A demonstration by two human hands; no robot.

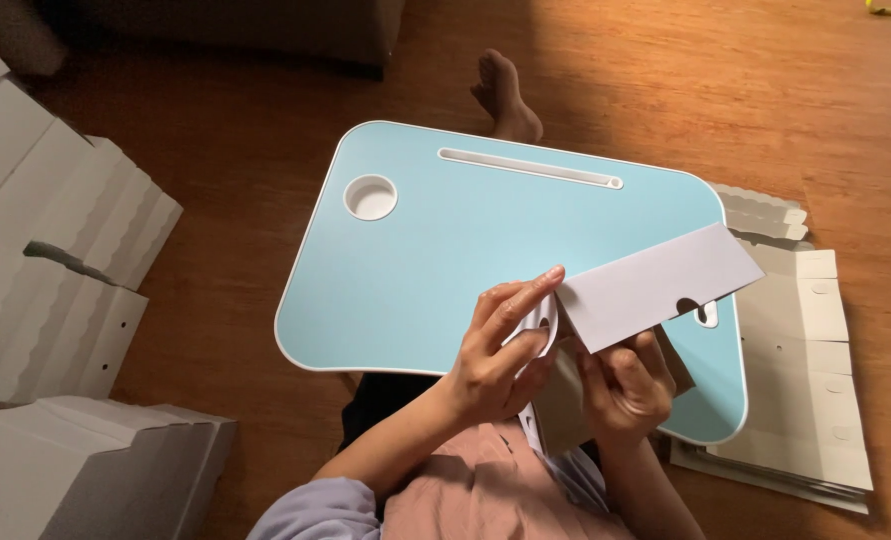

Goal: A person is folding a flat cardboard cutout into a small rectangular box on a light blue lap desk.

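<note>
Both hands are pinching the cardboard sleeve (pixel 656 285): left hand (pixel 496 355) gripping its near end, right hand (pixel 626 385) underneath. It's hovering over the blue tray (pixel 416 270), looking light, stiff-ish, creasable, so edges are probably safest.

The lap tray (pixel 436 250) is faced with a smooth, matt light-blue laminate, edged in white plastic. A matt pale-grey card sleeve (pixel 656 285) is held over the tray's near right corner. The floor (pixel 726 90) beneath the tray is of polished, warm-brown wood. Corrugated, matt white cardboard packing (pixel 56 260) is seen left of the tray.
</note>
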